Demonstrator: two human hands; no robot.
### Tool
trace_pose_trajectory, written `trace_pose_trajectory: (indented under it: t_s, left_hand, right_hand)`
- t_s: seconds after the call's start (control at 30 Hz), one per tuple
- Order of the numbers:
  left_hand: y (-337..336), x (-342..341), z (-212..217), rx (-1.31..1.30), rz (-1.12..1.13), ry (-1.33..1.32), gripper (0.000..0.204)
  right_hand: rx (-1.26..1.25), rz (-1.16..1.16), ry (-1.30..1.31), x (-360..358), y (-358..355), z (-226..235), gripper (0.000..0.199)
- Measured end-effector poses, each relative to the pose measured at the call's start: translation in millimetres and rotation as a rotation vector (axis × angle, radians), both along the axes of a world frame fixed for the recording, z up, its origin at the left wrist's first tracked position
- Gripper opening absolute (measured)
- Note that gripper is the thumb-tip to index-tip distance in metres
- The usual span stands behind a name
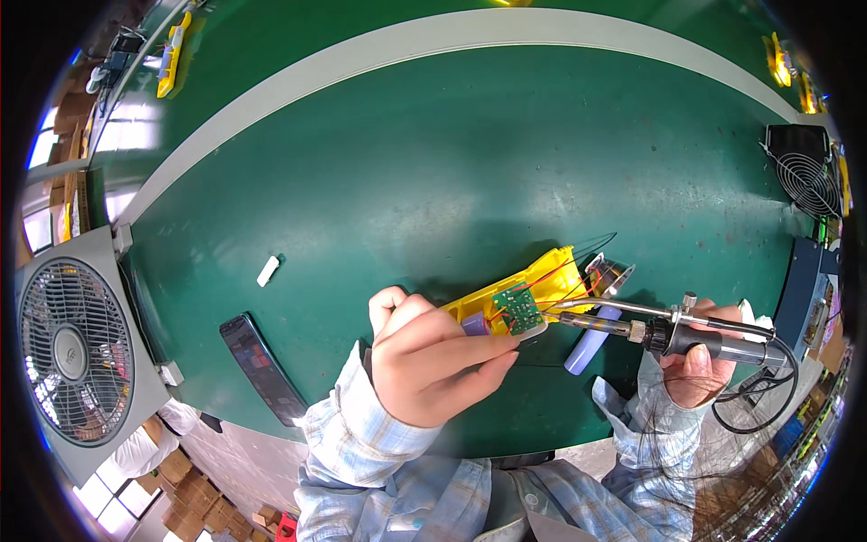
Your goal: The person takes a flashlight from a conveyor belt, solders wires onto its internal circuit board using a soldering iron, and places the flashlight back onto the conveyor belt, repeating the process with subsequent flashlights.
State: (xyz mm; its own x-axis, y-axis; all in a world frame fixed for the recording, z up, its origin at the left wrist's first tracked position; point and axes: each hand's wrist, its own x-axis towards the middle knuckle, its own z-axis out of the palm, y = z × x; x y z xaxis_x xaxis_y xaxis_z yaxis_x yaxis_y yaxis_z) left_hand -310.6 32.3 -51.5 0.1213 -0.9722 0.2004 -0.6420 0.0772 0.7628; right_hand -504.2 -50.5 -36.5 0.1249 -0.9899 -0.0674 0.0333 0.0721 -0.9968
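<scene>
My left hand is closed, thumb and forefinger pinched at the near edge of a small green circuit board. Beneath the board lies an open yellow plastic housing, with a purple cylinder partly showing inside it. Thin red and black wires run from the board toward a round, clear-rimmed lamp part. My right hand grips a soldering iron with a thin metal tube alongside. Its tip points left, close to the board; whether it touches cannot be seen. A purple cylindrical battery lies under the iron.
On the green table, a dark phone and a small white stick-like piece lie left. A grey box fan stands at the left edge. Far right are a black fan with a wire guard and the iron's looping cable.
</scene>
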Motion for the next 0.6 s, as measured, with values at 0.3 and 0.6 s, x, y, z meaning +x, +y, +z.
trace_pose_trajectory:
  t_s: [0.3, 0.6]
  left_hand:
    - [-4.2, -3.7, 3.8, 0.131, 0.015, -0.076, 0.013]
    - [-6.3, -8.4, 3.8, 0.165, 0.085, -0.115, 0.013]
  right_hand:
    - [0.004, -0.019, 0.008, -4.4, 1.6, -6.4, 0.038]
    - [0.003, -0.046, 0.052, -4.8, 4.1, -8.3, 0.039]
